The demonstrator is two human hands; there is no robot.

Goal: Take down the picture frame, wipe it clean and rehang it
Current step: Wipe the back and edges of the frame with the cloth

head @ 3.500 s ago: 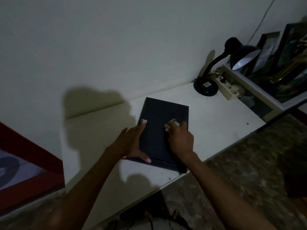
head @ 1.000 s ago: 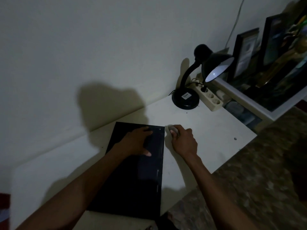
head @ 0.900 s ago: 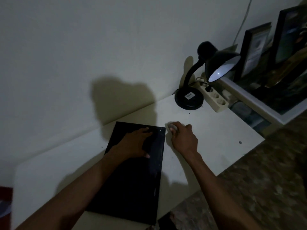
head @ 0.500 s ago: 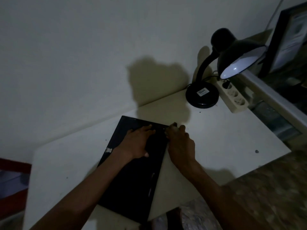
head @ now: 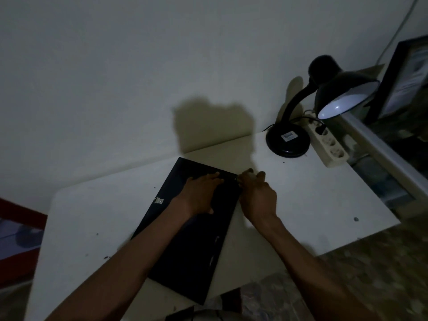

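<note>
Picture frame (head: pixel 185 246) turned diagonal | left hand (head: pixel 199 195) flat on it | right hand (head: pixel 257 195) grips cloth (head: pixel 251 175)

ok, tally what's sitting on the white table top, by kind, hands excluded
Flat black rectangular picture frame: 1
Black gooseneck desk lamp: 1
White plastic power strip: 1
Small pale wipe held by the right hand at the frame's corner, mostly hidden: 1
Total: 4
</note>
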